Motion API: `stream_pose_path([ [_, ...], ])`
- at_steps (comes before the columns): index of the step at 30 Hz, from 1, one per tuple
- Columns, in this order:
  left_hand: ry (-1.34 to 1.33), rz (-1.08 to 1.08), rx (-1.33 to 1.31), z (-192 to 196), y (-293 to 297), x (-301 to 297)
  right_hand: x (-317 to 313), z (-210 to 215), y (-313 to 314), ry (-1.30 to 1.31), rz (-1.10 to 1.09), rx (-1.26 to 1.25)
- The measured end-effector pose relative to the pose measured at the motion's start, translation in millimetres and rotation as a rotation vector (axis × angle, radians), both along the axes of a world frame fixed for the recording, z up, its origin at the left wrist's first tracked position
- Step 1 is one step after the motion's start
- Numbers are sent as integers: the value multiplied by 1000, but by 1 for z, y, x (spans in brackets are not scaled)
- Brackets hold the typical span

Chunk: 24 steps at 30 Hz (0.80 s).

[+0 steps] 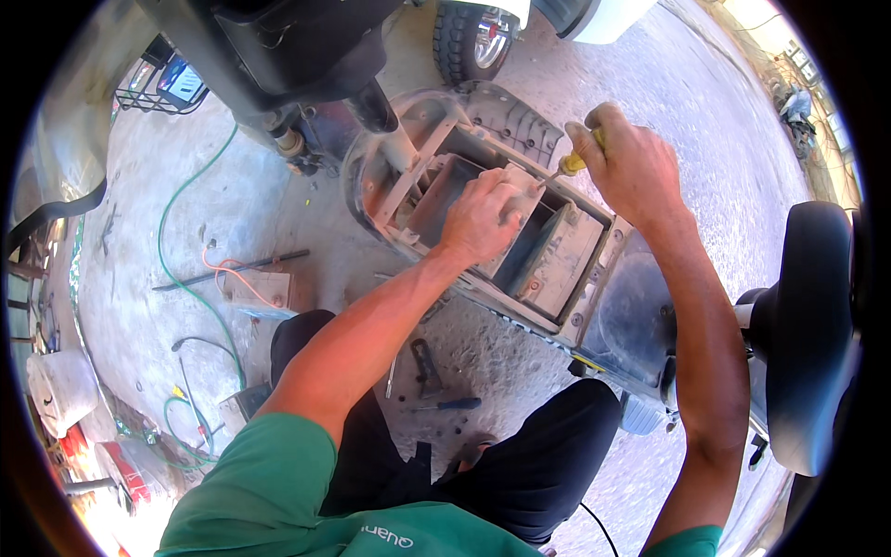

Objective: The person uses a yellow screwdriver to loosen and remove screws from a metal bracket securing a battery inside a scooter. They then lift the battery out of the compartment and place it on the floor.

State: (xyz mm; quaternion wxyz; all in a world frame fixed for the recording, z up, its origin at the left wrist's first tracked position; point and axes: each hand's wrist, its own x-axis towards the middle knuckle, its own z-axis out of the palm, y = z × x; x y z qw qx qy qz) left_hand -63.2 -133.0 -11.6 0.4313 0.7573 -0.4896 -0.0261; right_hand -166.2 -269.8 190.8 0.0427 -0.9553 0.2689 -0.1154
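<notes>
My right hand is closed round the yellow handle of a screwdriver. The tool's shaft points down and left, toward the end of a dusty box-shaped block that looks like a battery. Over that block's top lies my left hand, its fingers curled onto it. The block sits tilted in an open compartment in the footboard of a scooter. To its right stands a second dusty block, with a dark gap between the two. The screwdriver's tip is too small to tell whether it touches.
The scooter's black steering column rises at the far left of the compartment, and its black seat is at right. Near my feet lie a blue-handled screwdriver and a dark tool. A green hose crosses the floor beside another block.
</notes>
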Motion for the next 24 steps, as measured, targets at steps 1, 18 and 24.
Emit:
stream_pose_path([
  [1,-2,1,-3,-1,1,1,1,3,1,28,-11,-5],
  [18,-4,-3,5,3,2,1,12,-25,-16,100,-65,484],
  [24,0,1,-2,3,1,-1,25,-103,-18,357,-8,216],
])
